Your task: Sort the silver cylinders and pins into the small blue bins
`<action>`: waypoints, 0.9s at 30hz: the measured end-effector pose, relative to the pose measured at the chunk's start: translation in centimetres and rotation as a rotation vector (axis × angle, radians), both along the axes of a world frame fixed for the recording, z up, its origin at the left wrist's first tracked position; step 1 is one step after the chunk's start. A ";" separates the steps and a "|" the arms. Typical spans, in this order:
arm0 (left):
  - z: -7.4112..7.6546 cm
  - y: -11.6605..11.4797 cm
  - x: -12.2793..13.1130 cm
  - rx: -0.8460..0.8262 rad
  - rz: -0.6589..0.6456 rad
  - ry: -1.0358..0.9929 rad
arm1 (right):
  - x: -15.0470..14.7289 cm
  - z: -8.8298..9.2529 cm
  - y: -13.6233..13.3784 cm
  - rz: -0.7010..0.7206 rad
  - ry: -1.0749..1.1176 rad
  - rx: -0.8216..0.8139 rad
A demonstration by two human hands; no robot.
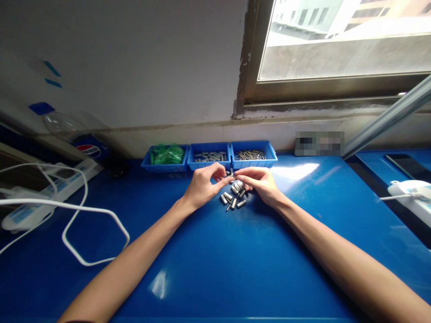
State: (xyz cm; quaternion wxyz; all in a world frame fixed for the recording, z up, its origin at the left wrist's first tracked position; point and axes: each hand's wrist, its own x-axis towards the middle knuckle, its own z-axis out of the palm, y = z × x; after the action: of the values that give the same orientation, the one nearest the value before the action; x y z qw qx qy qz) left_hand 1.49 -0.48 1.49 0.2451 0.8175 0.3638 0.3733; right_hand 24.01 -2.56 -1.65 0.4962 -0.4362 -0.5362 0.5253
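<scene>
My left hand (208,181) and my right hand (257,181) meet fingertip to fingertip over a blue table, just in front of three blue bins. Both are pinched closed around something small at the tips, too small to name. Below and between them lies a loose pile of small silver metal cylinders (237,188), some with a thin brass-coloured pin sticking out. The middle bin (209,167) holds several similar grey cylinders (212,156). Many thin brass-coloured pins (251,155) fill the right bin (254,165).
The left bin (164,168) contains green plastic bags (168,154). A bottle (85,139), a white power strip (50,193) and a looping white cable (97,209) occupy the left side. At right are a phone (409,166), a white socket block (412,193) and a slanted metal post (387,116).
</scene>
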 end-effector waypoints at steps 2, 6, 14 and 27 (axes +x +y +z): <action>0.1 0.1 -0.1 0.119 -0.026 0.132 | 0.0 0.1 0.1 -0.092 0.032 0.068; -0.1 -0.4 0.1 0.238 -0.299 0.435 | 0.1 0.3 0.1 -0.214 0.028 0.184; -1.7 -1.1 0.9 0.267 -0.311 0.645 | 0.7 -0.8 0.3 -0.325 -0.009 0.180; 0.0 0.1 -2.2 0.163 -0.183 0.530 | 0.4 1.4 0.4 -0.221 -0.134 0.175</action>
State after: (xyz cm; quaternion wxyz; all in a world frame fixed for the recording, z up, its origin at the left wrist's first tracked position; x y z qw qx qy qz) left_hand -0.76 -0.36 1.54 0.1078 0.9329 0.3085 0.1511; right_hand 24.36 -2.20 -0.23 0.5502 -0.4816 -0.5607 0.3885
